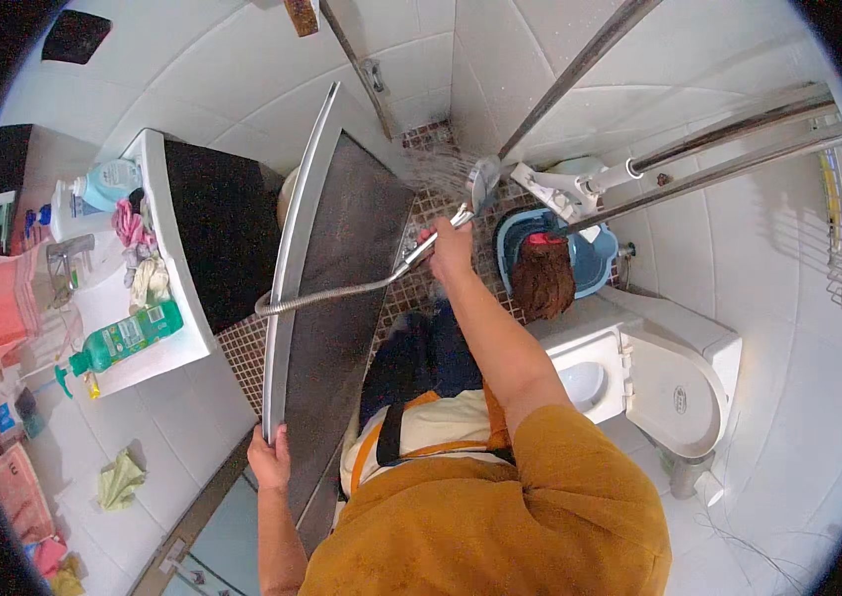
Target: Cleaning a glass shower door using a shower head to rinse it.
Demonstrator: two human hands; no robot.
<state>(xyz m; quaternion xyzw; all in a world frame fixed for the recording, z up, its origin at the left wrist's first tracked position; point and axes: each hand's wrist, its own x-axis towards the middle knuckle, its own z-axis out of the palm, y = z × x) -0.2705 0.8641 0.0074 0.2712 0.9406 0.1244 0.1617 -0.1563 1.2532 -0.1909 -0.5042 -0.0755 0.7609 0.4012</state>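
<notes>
My right hand [451, 248] is wrapped round the handle of a chrome shower head [481, 185], and water sprays from it leftward over the upper end of a window screen. The window screen [346, 238] has a silver-white frame and dark grey mesh and stands tilted in front of me. Down at its near left edge, my left hand [270, 457] grips the frame. A metal shower hose [341, 294] runs from the handle and loops over the frame's left edge.
Left of the screen is a white sink [177, 268] with a green pump bottle [128, 338] and cloths. To the right stand a blue basin [595, 263], a brown mop head [543, 280] and an open toilet [585, 382]. Metal poles [580, 74] slant across the upper right.
</notes>
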